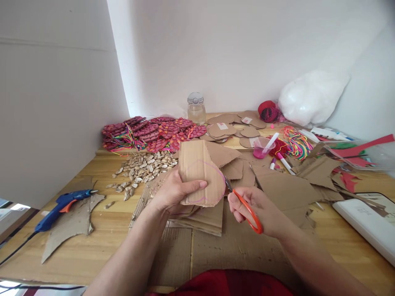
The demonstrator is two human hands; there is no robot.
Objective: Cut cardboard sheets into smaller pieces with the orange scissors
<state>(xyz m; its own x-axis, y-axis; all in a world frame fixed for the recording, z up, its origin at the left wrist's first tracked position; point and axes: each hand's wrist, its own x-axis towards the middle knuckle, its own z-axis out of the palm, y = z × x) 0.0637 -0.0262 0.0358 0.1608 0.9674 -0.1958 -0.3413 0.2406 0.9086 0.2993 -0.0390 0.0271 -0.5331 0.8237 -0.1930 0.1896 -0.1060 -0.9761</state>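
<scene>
Cardboard piece (200, 176) sits pinched in your left grip (174, 191); your right grip (256, 207), at 3 o'clock, closes around orange scissors (247, 209) above the bench (101, 230).

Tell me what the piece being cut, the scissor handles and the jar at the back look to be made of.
Piece in the left hand: brown corrugated cardboard, matte, ragged edges.
Scissor handles in the right hand: likely plastic, glossy orange.
Jar: clear, glass or plastic, with a clear lid.
</scene>
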